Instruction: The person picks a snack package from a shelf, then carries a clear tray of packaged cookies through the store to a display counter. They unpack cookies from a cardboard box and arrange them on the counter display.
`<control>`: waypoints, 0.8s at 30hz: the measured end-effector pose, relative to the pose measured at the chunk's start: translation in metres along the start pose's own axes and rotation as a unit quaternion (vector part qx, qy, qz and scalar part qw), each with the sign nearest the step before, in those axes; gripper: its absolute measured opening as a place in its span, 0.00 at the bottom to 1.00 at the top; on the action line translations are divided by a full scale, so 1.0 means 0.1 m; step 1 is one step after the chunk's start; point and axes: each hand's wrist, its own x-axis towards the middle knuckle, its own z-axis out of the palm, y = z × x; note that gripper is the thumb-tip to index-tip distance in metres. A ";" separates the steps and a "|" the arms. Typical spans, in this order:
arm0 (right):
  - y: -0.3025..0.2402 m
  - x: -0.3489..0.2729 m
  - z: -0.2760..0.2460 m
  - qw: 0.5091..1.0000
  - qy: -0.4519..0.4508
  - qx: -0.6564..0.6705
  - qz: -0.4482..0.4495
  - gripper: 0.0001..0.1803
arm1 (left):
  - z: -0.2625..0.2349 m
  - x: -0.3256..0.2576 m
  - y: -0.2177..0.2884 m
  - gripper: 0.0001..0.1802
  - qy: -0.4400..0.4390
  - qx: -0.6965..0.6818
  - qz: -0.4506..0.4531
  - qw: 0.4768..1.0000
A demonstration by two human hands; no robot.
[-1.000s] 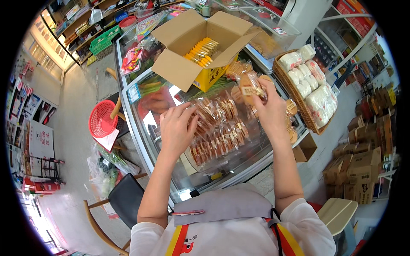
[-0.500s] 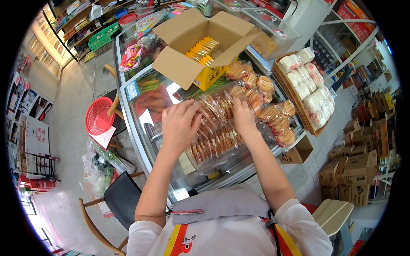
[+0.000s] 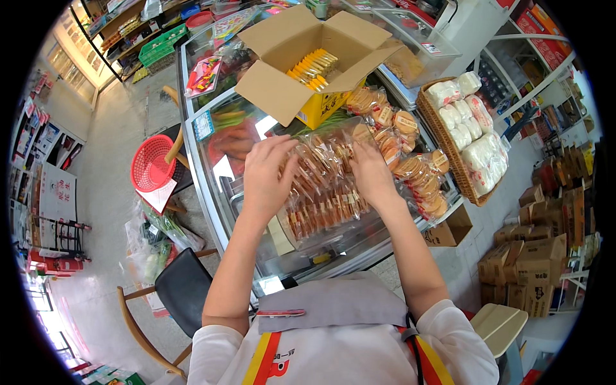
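Hands on clear cracker packets atop a glass display counter.

Left hand (image 3: 266, 176) lies with fingers spread over the left side of the stacked clear cracker packets (image 3: 324, 186); right hand (image 3: 371, 173) presses flat on their right side, fingers together. Packets sit at centre on the glass counter (image 3: 212, 154). At 12 o'clock stands an open cardboard box (image 3: 301, 61); at 2 o'clock a wicker basket (image 3: 443, 138) of white buns; at 9 o'clock a red basket (image 3: 151, 168).

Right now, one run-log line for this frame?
left hand: on cracker packs | right hand: on same packs | packs: atop glass counter
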 end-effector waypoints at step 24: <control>0.01 0.39 -0.50 0.981 -0.072 0.179 -0.011 0.38 | 0.06 -0.41 0.16 0.20 0.048 -0.061 -0.192 0.978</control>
